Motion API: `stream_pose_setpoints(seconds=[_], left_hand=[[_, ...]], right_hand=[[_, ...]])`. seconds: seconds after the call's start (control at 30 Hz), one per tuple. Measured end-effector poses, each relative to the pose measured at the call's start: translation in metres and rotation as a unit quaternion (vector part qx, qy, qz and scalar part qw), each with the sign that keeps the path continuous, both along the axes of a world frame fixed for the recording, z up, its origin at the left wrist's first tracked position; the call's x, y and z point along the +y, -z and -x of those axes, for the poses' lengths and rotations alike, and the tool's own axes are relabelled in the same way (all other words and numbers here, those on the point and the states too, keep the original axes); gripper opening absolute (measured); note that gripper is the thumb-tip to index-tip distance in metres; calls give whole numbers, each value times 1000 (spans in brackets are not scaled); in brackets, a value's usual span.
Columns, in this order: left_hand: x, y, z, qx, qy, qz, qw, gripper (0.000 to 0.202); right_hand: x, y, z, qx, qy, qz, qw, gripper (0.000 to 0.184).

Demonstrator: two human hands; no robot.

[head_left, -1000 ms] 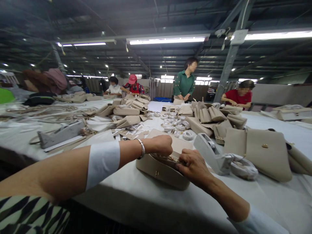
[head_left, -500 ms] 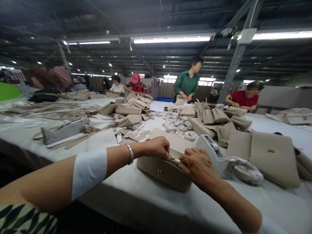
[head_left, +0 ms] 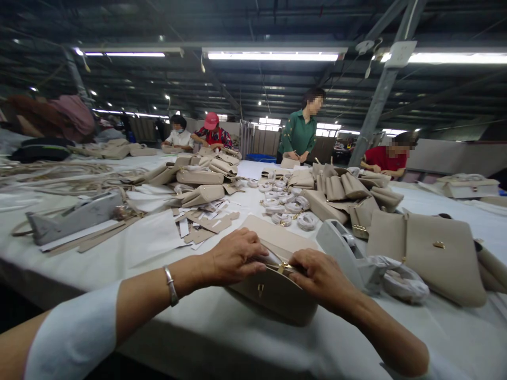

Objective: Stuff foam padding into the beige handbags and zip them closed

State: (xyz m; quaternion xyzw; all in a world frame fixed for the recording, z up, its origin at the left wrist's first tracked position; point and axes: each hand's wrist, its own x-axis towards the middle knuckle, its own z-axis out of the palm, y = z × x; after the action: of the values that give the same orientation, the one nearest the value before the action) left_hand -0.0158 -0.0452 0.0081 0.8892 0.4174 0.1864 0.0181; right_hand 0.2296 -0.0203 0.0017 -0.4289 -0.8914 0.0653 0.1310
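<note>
Beige handbag [head_left: 273,293], lower centre of frame, on white surface [head_left: 222,338] near its front edge; flap lifted, gold clasp [head_left: 284,267] at the mouth. Left hand [head_left: 233,257] closed on the bag's upper rim, fingers curled inward. Right hand [head_left: 322,274] pinching the rim by the clasp. Grey tape dispenser [head_left: 343,253] just right. Risks: bag tipping off the edge under uneven pull; clasp scratched by fingernails; loose cut pieces [head_left: 206,224] swept aside.

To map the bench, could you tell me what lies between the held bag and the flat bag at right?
Head view: a tape dispenser and crumpled wrapping.
</note>
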Motion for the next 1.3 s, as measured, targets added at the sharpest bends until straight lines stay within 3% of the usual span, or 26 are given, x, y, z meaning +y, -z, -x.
stream_pose_setpoints(seconds=[0.13,0.3,0.47,0.77,0.87,0.93,1.03,1.13,1.3], left_hand=[[0,2,0,6,-4,-26,1000,34],[2,8,-3,55,14,-40,998,19],[10,14,-4,74,28,-51,996,23],[10,-9,-10,-18,-33,67,997,21],[9,-11,-20,-2,-84,74,994,17],[9,-14,-27,16,-89,122,988,14],[12,-19,-36,56,-71,173,981,31],[15,-20,-44,112,-68,129,983,38],[14,-8,-59,147,-51,38,987,46]], right_hand=[[-2,3,-1,-4,-5,-7,1000,11],[2,4,-1,5,2,0,1000,10],[4,1,1,-5,-20,9,1000,9],[2,-5,1,9,4,44,999,11],[2,-5,2,18,18,48,999,16],[4,-5,2,19,17,57,998,19],[8,-2,1,26,2,74,997,23],[11,2,-1,44,-6,83,996,22],[10,4,0,58,2,86,995,23]])
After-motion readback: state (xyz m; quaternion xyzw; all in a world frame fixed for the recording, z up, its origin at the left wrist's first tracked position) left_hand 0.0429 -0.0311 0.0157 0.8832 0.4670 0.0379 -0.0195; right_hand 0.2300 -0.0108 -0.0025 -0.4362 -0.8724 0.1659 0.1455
